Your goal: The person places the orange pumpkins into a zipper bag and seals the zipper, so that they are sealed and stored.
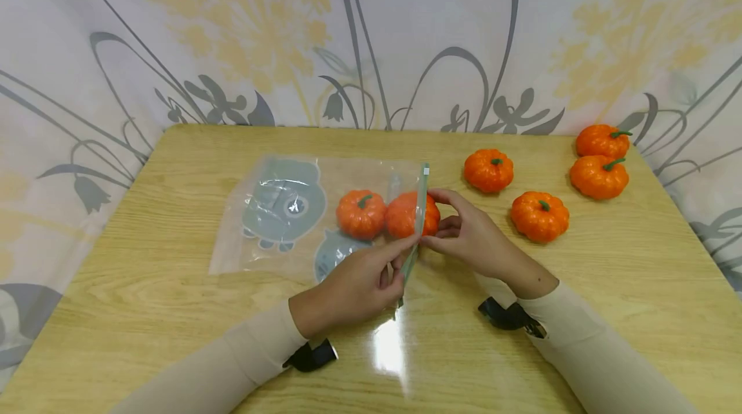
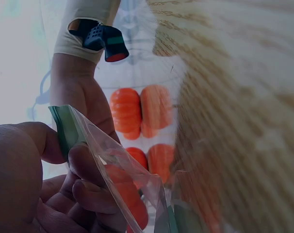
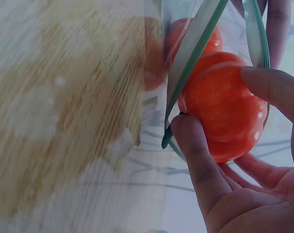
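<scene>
A clear zip bag (image 1: 342, 172) with a green edge and printed green-grey cartoon figures lies flat on the table, its mouth facing right. One small orange pumpkin (image 1: 361, 216) is inside it. My left hand (image 1: 362, 282) pinches the near part of the green edge (image 2: 67, 128) between thumb and finger, and the mouth is parted. At that mouth, my right hand (image 1: 472, 234) grips a second pumpkin (image 3: 224, 107), which is partly inside the bag and touches or nearly touches the first. In the right wrist view, the fingers are spread around its sides.
To the right of the bag stand two pumpkins, one farther back (image 1: 489, 170) and one nearer (image 1: 540, 217). Two more, a front one (image 1: 599, 177) and a rear one (image 1: 603, 141), sit together by the far right corner. A floral cloth (image 1: 382, 34) hangs behind the wooden table (image 1: 145, 240).
</scene>
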A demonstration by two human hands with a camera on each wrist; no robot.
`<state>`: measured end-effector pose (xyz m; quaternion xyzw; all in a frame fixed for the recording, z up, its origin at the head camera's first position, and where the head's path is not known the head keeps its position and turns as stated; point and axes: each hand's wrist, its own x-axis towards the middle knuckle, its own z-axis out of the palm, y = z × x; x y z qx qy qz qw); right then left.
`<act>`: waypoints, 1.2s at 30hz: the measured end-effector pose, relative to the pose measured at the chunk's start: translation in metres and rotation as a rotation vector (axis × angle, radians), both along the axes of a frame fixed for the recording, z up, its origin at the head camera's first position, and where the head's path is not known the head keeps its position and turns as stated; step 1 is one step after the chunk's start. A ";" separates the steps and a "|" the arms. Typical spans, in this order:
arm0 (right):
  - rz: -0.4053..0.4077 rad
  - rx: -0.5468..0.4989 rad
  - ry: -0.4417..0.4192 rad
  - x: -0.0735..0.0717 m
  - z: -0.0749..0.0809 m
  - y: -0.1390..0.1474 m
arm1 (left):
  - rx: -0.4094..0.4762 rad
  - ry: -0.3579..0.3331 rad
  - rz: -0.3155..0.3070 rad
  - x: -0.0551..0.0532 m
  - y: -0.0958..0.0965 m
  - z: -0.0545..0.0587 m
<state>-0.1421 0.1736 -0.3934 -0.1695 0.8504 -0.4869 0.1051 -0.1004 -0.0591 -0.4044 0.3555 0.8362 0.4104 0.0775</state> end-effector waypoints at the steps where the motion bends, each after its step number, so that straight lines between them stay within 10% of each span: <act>1: 0.000 -0.012 -0.013 0.001 0.000 0.000 | -0.001 -0.008 -0.003 0.000 0.000 0.000; 36: -0.009 -0.101 -0.178 -0.003 0.001 0.001 | -0.007 0.031 -0.027 -0.002 0.000 -0.003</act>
